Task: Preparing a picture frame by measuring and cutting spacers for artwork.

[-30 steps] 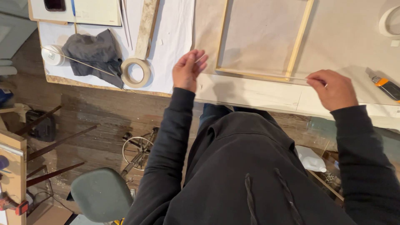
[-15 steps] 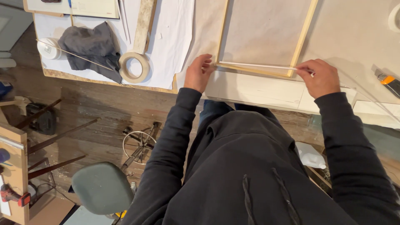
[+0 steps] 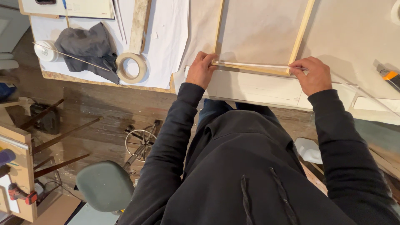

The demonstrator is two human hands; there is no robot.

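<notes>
Near the long wooden worktable's (image 3: 104,80) left edge lie a crumpled grey cloth (image 3: 89,46) and a roll of beige masking tape (image 3: 131,67). At the near edge, the left hand (image 3: 201,70) pinches one end of a thin white strip (image 3: 254,65) laid along the pale wooden rectangular frame's (image 3: 301,34) bottom rail. The right hand (image 3: 312,75) presses its other end, fingers together. An orange utility knife (image 3: 389,76) sits far right.

Even, soft overhead light; sharp focus, faint shadows.
</notes>
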